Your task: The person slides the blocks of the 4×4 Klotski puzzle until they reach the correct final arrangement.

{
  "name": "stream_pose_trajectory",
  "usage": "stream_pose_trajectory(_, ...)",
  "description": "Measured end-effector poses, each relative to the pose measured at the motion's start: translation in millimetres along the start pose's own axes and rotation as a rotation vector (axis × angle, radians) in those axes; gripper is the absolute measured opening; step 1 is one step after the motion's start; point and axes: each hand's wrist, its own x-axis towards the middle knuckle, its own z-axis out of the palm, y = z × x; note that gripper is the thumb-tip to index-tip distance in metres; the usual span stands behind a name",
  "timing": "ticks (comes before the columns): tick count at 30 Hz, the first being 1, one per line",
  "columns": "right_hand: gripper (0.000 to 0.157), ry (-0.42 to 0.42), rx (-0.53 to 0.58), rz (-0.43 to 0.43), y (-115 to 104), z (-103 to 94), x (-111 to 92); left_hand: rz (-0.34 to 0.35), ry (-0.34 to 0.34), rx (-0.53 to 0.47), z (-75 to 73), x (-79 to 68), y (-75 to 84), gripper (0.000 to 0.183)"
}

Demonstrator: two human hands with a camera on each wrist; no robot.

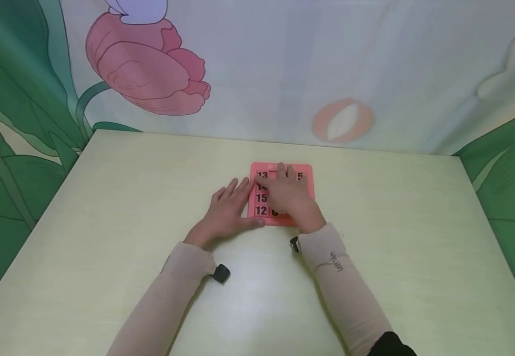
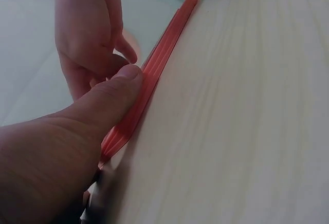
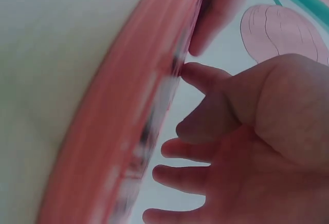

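Observation:
A pink-red number slide puzzle (image 1: 261, 198) lies flat on the table, with black numbers on pale tiles; 13, 15, 12 and 5 are readable. My left hand (image 1: 224, 212) braces its near left corner, thumb along the near edge and straight, spread fingers at the left side. In the left wrist view, that thumb (image 2: 115, 93) rests against the puzzle's ridged side (image 2: 149, 88). Over the tiles lies my right hand (image 1: 290, 198), its index fingertip touching the left part of the face. It hides the middle tiles. The right wrist view shows its other fingers (image 3: 182, 178) extended.
The pale table (image 1: 119, 198) spreads around the puzzle on all sides. Behind its far edge hangs a light cloth backdrop (image 1: 257, 74) with printed flowers and leaves. Dark wrist devices (image 1: 221, 273) sit at both sleeve cuffs.

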Motion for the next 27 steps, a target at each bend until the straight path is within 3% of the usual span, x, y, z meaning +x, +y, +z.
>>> stream_pose_trajectory(9, 0.058, 0.001, 0.067, 0.026, 19.6, -8.5, -5.7, 0.013, 0.009, -0.004, -0.6, -0.5, -1.1, 0.104)
stream_pose_trajectory(14, 0.056, -0.042, 0.124, -0.039, 16.1, -11.4, -11.4, 0.005, 0.003, -0.008, -0.2, -1.9, -1.2, 0.103)
stream_pose_trajectory(20, 0.049, -0.083, 0.060, -0.088, 6.8, -13.2, -18.1, 0.005, -0.008, -0.007, -0.1, -1.9, -1.0, 0.103)
stream_pose_trajectory(27, 0.049, -0.039, 0.063, -0.040, 5.6, -8.4, -18.2, 0.000, -0.007, -0.006, -1.6, -2.7, 0.6, 0.103)
